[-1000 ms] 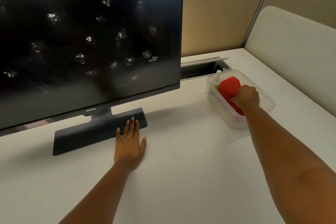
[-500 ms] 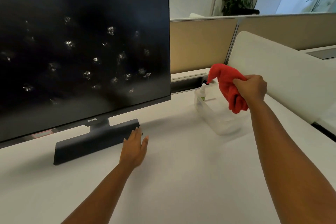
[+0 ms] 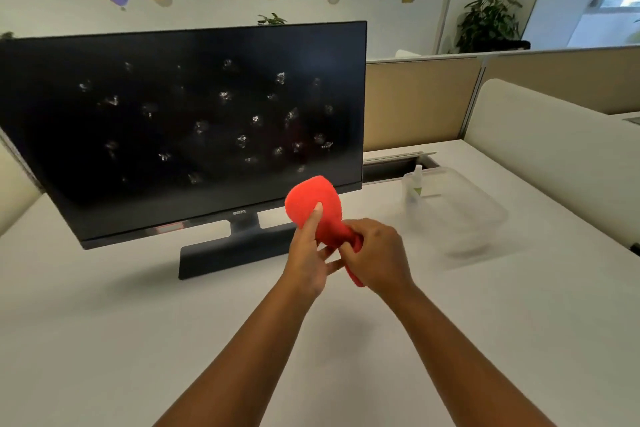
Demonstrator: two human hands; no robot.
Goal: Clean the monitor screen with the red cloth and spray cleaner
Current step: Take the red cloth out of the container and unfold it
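Observation:
A black monitor [image 3: 194, 128] stands on the white desk, its dark screen dotted with several pale smudges. In front of its lower right corner I hold the red cloth [image 3: 322, 215] in both hands. My left hand [image 3: 308, 253] pinches the cloth's upper part, thumb pressed on its front. My right hand [image 3: 377, 256] grips the bunched lower end, with a tail hanging below. A small spray bottle [image 3: 415, 180] with a white cap stands in the clear plastic box [image 3: 467, 218] to the right.
The monitor's dark flat base [image 3: 235, 253] sits just left of my hands. A cable slot [image 3: 391, 166] opens in the desk behind the box. Beige partitions [image 3: 422, 100] and a white divider [image 3: 554, 156] bound the desk at back and right.
My right hand carried the red cloth out of the box and leftward, over to the monitor's front. My left hand lifted off the desk by the base and took hold of the cloth.

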